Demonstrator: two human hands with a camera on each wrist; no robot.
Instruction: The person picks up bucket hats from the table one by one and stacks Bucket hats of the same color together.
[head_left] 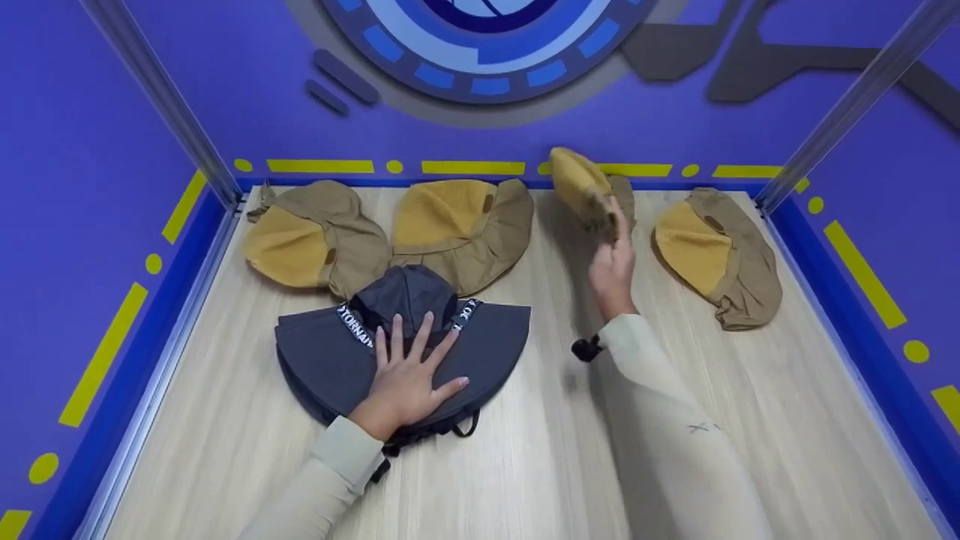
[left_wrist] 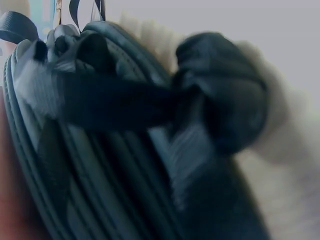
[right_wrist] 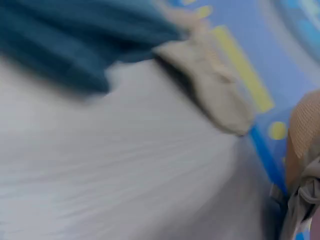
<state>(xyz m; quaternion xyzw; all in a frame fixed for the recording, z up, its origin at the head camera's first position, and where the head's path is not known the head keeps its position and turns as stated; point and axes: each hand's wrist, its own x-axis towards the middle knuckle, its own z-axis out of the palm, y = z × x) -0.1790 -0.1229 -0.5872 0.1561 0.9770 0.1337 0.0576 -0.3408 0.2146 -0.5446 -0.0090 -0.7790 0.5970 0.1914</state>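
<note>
You have your left hand (head_left: 405,382) spread wide and flat on the dark hat (head_left: 491,349), with the fingers straight and not curled around anything; it presses only. The dark hat lies at the left front of the worktop (head_left: 540,472), its brim in several layers, so I cannot tell if it is one hat or a stack. Your right hand (head_left: 613,266) is at the lower edge of the raised hat (head_left: 579,184) and seems to pinch it between fingers and thumb, though the thumb is hidden. This hat stands tilted up near the back wall (head_left: 232,112), in the space between the middle hat (head_left: 442,217) and the right hat (head_left: 694,251). The left hat (head_left: 289,244) lies just beside the middle one. I judge that the step in hand is arranging the tan hats in a row. The next move probably calls for lowering the raised hat gently into that space, then loosening the fingers without dragging its brim.
</note>
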